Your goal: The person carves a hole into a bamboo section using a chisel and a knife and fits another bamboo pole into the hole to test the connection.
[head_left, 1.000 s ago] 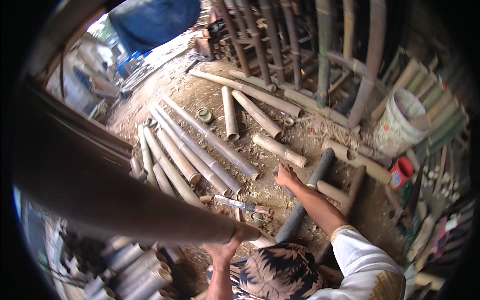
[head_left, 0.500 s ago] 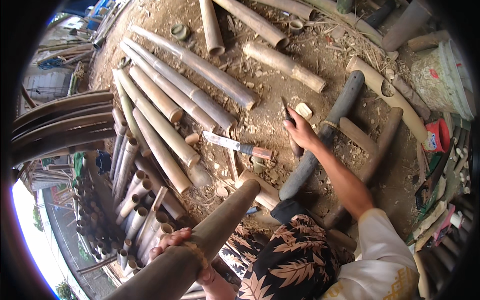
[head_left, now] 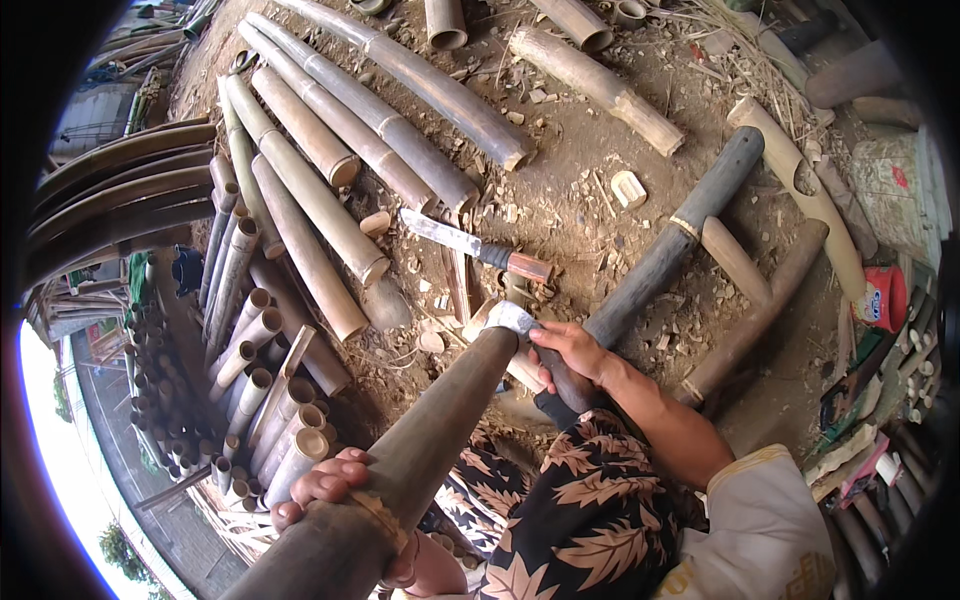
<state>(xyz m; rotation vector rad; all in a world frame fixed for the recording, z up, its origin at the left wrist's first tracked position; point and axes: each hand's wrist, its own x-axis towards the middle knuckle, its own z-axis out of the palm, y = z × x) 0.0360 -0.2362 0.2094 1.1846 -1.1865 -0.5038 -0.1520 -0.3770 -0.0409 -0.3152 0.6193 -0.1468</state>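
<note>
My bamboo pole is in hand, with the blade at its far end – the work on it seems only partly done.
My left hand grasps the bamboo pole beside a rough brown ring, and the pole slants from the lower left up to the middle. My right hand is clenched on the dark handle of a short tool; whether its pale blade touches the pole, I cannot tell. The side between ring and far end looks already smooth, but the ring itself appears untrimmed – the cut face is hidden from me. Wood chips lie on the soil, near a large knife that nobody holds.
</note>
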